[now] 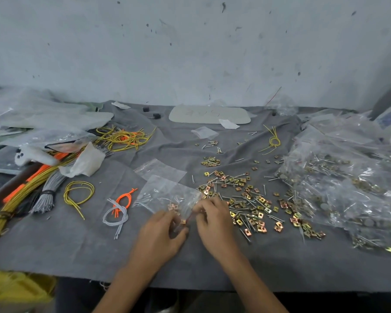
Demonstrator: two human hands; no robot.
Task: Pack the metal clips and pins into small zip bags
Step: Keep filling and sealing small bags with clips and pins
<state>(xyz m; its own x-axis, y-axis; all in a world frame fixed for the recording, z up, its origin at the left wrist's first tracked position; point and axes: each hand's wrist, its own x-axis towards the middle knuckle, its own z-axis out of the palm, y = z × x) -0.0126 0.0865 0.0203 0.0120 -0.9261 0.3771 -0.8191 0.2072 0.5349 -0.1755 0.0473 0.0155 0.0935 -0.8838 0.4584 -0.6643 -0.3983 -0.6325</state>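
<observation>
A small clear zip bag (167, 196) lies on the grey cloth in front of me, with pins and a few copper-coloured clips inside. My left hand (160, 236) and my right hand (215, 220) both pinch the bag's near edge, by its red zip line. To the right of my right hand spreads a loose heap of brass and copper clips and steel pins (248, 199). An empty zip bag (160, 169) lies just behind the held one.
A big pile of filled zip bags (348, 186) sits at the right. Bundles of yellow, orange and grey wires (32, 184) lie at the left, loose wire loops (79, 193) near them. The grey cloth (77, 251) covers the table; a wall rises behind.
</observation>
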